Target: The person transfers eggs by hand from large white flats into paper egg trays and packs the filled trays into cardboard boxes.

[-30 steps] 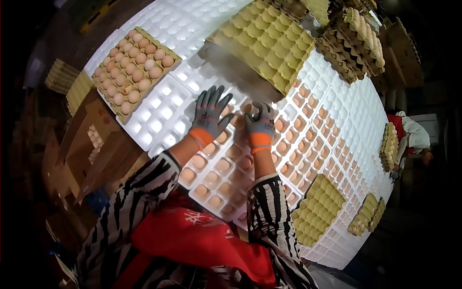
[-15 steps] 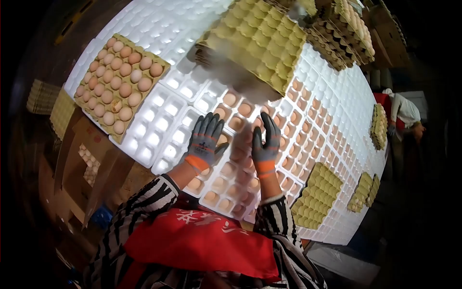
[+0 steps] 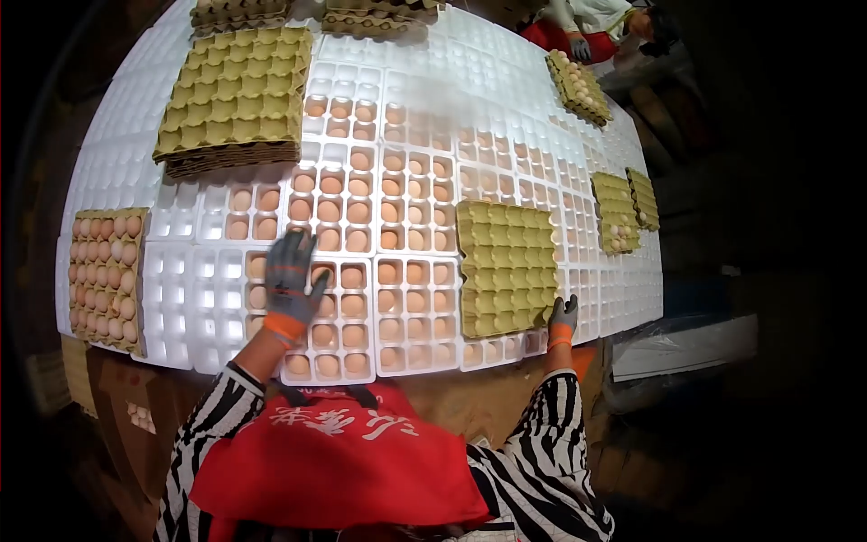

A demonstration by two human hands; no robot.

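Both hands wear grey gloves with orange cuffs. My left hand (image 3: 293, 280) lies with its fingers spread over a white foam tray (image 3: 330, 372) that has brown eggs (image 3: 325, 336) in its pockets. Farther right, my right hand (image 3: 563, 316) touches the lower right corner of an empty yellow-green egg carton (image 3: 508, 262), which rests on top of the foam trays. Its thumb and fingers are around the carton's edge; the fingertips are partly hidden.
At the left lies a carton full of eggs (image 3: 107, 275). A stack of empty cartons (image 3: 235, 95) stands at the back left. Smaller cartons (image 3: 616, 212) lie at the right. Across the table, a co-worker (image 3: 587, 27) is beside another egg carton (image 3: 578, 88).
The view has swung to the right. My right hand has left the eggs near my left hand and reached the empty carton's corner. My left hand remains spread over the eggs.
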